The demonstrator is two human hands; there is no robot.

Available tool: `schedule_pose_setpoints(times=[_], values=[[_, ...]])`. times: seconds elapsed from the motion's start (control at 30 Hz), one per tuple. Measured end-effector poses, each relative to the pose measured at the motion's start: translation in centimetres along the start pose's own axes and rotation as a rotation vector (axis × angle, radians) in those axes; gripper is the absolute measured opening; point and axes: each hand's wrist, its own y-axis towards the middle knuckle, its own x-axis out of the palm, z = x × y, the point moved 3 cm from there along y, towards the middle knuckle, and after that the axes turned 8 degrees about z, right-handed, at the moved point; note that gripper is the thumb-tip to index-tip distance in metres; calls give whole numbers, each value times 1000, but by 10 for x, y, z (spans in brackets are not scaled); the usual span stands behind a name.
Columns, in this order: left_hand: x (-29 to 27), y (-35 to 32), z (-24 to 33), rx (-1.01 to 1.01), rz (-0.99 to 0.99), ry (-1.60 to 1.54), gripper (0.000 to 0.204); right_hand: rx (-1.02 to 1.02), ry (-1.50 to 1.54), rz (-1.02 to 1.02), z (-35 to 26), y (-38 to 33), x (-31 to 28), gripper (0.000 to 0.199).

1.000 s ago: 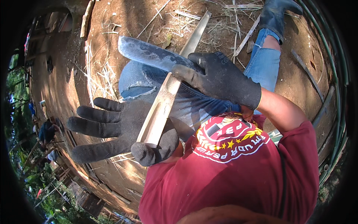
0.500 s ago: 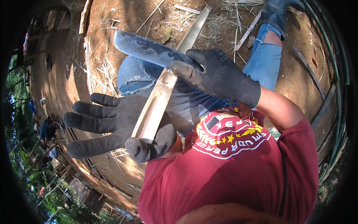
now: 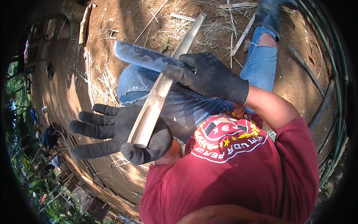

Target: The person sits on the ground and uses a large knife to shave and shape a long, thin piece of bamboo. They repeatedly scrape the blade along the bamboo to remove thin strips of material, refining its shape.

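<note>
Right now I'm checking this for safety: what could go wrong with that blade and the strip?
1. The blade lies across the bamboo strip directly above the thigh; a slip could cut the leg.
2. The left hand props the strip with fingers splayed open, so it might twist loose.
3. The right hand grips near the blade.

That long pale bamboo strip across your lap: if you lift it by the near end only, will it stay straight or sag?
The long pale bamboo strip probably stays fairly stiff: it runs straight from the gloved left hand out to the ground. It looks thin, so likely light. Its smooth face may slip, though the knit glove should grip.
</note>
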Motion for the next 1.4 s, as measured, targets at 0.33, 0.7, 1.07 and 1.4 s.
schedule_pose_setpoints(times=[0.33, 0.7, 1.07, 1.4], values=[[10, 3, -5, -32, -108, -90, 84, 806, 367, 8, 146, 34, 6, 76], [11, 3, -3, -11, -140, 21, 88, 208, 161, 169, -8, -5, -5, 55], [18, -4, 11, 70, -195, 43, 87, 233, 131, 4, -4, -7, -18, 46], [18, -7, 5, 8, -21, 10, 86, 42, 72, 33, -26, -21, 9, 63]])
